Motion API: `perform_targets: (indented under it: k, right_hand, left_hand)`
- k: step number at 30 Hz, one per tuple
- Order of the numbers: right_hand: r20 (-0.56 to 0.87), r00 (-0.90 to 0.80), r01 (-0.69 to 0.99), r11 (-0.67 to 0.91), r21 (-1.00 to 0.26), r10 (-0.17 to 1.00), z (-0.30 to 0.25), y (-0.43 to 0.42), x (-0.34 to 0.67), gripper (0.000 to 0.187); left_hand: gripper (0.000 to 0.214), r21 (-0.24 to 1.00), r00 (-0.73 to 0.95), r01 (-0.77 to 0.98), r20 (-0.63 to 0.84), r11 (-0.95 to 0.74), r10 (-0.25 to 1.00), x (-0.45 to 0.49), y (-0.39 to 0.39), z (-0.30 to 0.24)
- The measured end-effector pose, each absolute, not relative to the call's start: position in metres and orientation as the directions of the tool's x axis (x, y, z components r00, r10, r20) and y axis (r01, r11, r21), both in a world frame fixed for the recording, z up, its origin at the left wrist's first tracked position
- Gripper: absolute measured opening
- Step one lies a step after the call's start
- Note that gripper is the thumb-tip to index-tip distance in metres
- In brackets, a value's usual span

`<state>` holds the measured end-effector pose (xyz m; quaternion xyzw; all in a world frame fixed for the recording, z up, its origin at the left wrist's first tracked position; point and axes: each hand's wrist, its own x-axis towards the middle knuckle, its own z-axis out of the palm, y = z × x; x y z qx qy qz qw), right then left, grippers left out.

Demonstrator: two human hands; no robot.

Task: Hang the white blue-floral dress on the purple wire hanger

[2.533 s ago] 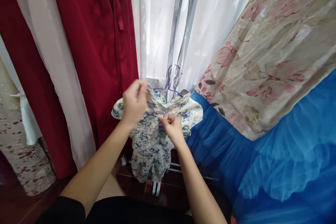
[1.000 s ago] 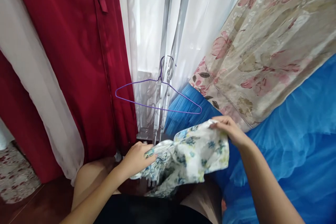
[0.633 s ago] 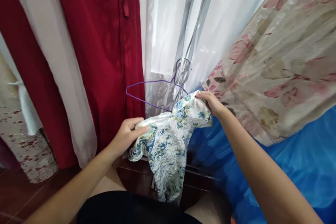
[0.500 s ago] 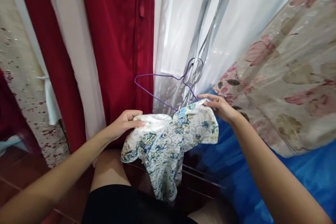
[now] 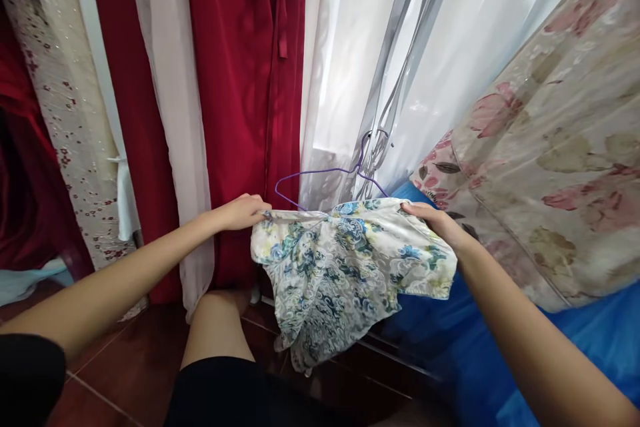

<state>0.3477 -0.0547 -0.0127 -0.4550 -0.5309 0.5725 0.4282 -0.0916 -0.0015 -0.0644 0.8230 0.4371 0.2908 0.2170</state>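
A short-sleeved floral blouse [image 5: 345, 267], white with blue, green and yellow print, is stretched between my two hands. My left hand [image 5: 243, 211] pinches its upper edge at the left shoulder. At the other shoulder my right hand [image 5: 433, 219] grips the cloth, thumb on top. Behind the neckline shows a purple wire hanger [image 5: 316, 171], its hook pointing up and away. The hanger's right end and lower bar are partly hidden by the blouse. The lower part of the garment hangs in folds over my lap.
Long garments hang close in front: a dark red one [image 5: 240, 80], white satin [image 5: 340, 47] with grey ribbons [image 5: 400, 60], and a pink-flowered one [image 5: 560, 147]. Blue fabric [image 5: 490, 353] bulges at the lower right. Brown floor tiles [image 5: 110, 367] lie below.
My hands have moved apart, pulling the blouse's top edge wider and straighter. The blouse now covers more of the hanger. The view has shifted slightly left.
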Motion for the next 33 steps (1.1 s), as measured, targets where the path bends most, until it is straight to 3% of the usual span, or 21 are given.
perform_targets:
  k: [2,4,7,9,11,13,15,17,21,26,31,33]
  right_hand:
    - [-0.09,-0.253,-0.001,-0.094,-0.996,0.963,-0.009,-0.058,0.349,0.032]
    - [-0.107,-0.258,-0.004,-0.111,-0.994,0.96,-0.007,-0.06,0.347,0.031]
    - [-0.121,-0.251,-0.04,-0.135,-0.99,0.96,-0.004,-0.062,0.339,0.03]
    - [-0.152,-0.256,-0.081,-0.178,-0.981,0.955,-0.004,-0.065,0.333,0.032]
    - [-0.159,-0.266,-0.122,-0.197,-0.973,0.951,-0.007,-0.069,0.331,0.035]
    - [-0.094,-0.258,-0.157,-0.138,-0.978,0.962,-0.016,-0.074,0.338,0.037]
    - [-0.016,-0.245,-0.168,-0.059,-0.984,0.97,-0.029,-0.081,0.352,0.041]
    - [0.004,-0.213,-0.144,-0.028,-0.989,0.977,-0.044,-0.088,0.368,0.044]
    - [-0.01,-0.058,-0.063,-0.014,-0.998,0.998,-0.061,-0.099,0.383,0.038]
    - [0.215,0.092,0.065,0.209,-0.976,0.972,-0.015,-0.1,0.378,0.032]
    - [0.393,0.123,0.159,0.372,-0.914,0.912,0.049,-0.101,0.349,0.036]
    - [0.468,-0.03,0.146,0.467,-0.872,0.883,0.058,-0.111,0.325,0.04]
  left_hand:
    - [0.004,0.503,0.481,0.663,0.281,-0.554,0.831,-0.102,0.022,-0.055]
    - [0.011,0.489,0.384,0.672,0.413,-0.557,0.826,-0.1,0.042,-0.036]
    - [0.025,0.66,0.223,0.488,0.538,-0.57,0.813,-0.068,0.063,-0.003]
    - [0.035,0.836,0.167,0.272,0.446,-0.476,0.879,-0.037,0.072,0.011]
    - [0.045,0.915,0.137,0.182,0.34,-0.361,0.93,-0.009,0.078,0.014]
    - [0.047,0.88,0.048,0.277,0.389,-0.386,0.92,0.005,0.082,0.009]
    - [0.032,0.793,-0.022,0.406,0.505,-0.454,0.863,0.006,0.082,0.0]
    - [0.02,0.735,0.055,0.455,0.54,-0.502,0.84,-0.002,0.078,-0.008]
    - [0.034,0.587,0.326,0.462,0.584,-0.664,0.743,-0.01,0.051,-0.016]
    - [0.039,0.429,0.365,0.506,0.68,-0.748,0.636,0.011,0.024,-0.008]
    - [0.024,0.455,0.214,0.558,0.729,-0.694,0.65,0.02,0.033,-0.002]
    - [0.022,0.537,0.109,0.519,0.731,-0.665,0.674,0.016,0.041,-0.006]
